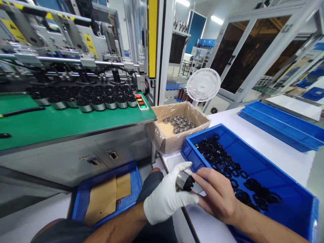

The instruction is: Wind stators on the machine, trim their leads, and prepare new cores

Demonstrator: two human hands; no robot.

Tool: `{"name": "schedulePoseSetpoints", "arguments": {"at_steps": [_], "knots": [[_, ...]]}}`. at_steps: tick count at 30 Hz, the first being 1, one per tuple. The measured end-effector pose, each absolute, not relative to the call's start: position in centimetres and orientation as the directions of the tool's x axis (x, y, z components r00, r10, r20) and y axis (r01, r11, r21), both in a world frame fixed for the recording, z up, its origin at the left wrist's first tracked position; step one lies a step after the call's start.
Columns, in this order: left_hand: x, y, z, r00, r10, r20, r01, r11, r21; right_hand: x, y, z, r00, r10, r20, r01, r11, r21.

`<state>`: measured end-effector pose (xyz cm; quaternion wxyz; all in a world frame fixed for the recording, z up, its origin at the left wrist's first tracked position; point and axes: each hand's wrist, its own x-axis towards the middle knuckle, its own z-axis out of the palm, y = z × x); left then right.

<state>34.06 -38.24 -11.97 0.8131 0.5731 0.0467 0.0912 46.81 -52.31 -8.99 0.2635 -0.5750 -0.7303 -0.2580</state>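
My left hand (165, 194), in a white glove, is wrapped round a motor stator (181, 180), a short silver metal cylinder. A black toothed plastic end ring (188, 184) sits on the stator's right-hand end. My bare right hand (220, 195) pinches at this ring with thumb and fingers; its fingertips are partly hidden there. Both hands are just in front of a blue bin (263, 165), in which many loose black plastic rings (217, 153) lie.
Beyond the bin stands a plastic-lined carton (168, 143) of metal cores (181, 124). Several stators with black tops (98, 105) line the green bench (55, 125), near a button box (141, 102). A white fan (204, 84) is behind. Blue trays (280, 125) lie right.
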Motion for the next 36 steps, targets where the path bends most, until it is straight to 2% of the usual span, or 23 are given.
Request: {"name": "schedulePoseSetpoints", "arguments": {"at_steps": [7, 13, 15, 17, 18, 20, 22, 24, 27, 30, 33, 36], "knots": [[33.7, -37.9, -13.0, 0.985, 0.165, 0.049, -0.092, 0.266, 0.960, 46.8, -52.2, -8.9, -0.213, 0.725, 0.655, 0.971, 0.229, 0.062], [33.7, -37.5, -13.8, 0.959, 0.275, 0.068, -0.056, -0.053, 0.997, 46.2, -51.6, -9.4, -0.165, 0.750, 0.641, 0.985, 0.163, 0.063], [34.0, -37.5, -13.6, 0.954, 0.289, 0.079, -0.052, -0.100, 0.994, 46.6, -51.5, -9.6, -0.152, 0.752, 0.641, 0.986, 0.158, 0.049], [34.7, -37.4, -13.3, 0.953, 0.289, 0.090, -0.058, -0.117, 0.991, 48.0, -51.3, -9.6, -0.106, 0.783, 0.613, 0.987, 0.160, -0.034], [35.4, -37.3, -13.3, 0.951, 0.292, 0.101, -0.065, -0.131, 0.989, 49.2, -51.2, -9.5, -0.021, 0.819, 0.573, 0.989, 0.100, -0.107], [37.1, -37.2, -13.8, 0.941, 0.311, 0.133, -0.056, -0.246, 0.968, 52.4, -51.3, -9.5, 0.245, 0.860, 0.447, 0.959, -0.147, -0.242], [39.1, -37.1, -15.3, 0.938, 0.314, 0.145, -0.007, -0.402, 0.916, 56.2, -51.5, -9.7, 0.510, 0.791, 0.337, 0.858, -0.440, -0.265], [40.9, -37.2, -17.2, 0.951, 0.291, 0.104, 0.048, -0.472, 0.880, 59.5, -52.0, -10.6, 0.654, 0.716, 0.245, 0.757, -0.613, -0.228], [41.7, -37.5, -18.9, 0.962, 0.267, 0.051, 0.080, -0.455, 0.887, 62.6, -52.9, -12.5, 0.747, 0.664, 0.024, 0.659, -0.737, -0.151], [40.4, -37.3, -17.9, 0.966, 0.257, 0.041, 0.071, -0.411, 0.909, 63.4, -53.3, -14.4, 0.754, 0.639, -0.152, 0.633, -0.769, -0.094], [38.6, -36.3, -15.6, 0.966, 0.260, 0.007, 0.034, -0.154, 0.988, 63.3, -53.2, -15.3, 0.744, 0.626, -0.232, 0.630, -0.774, -0.068], [36.9, -35.4, -14.2, 0.949, 0.316, 0.007, -0.041, 0.103, 0.994, 63.3, -52.9, -15.2, 0.734, 0.632, -0.251, 0.640, -0.766, -0.059]]}}
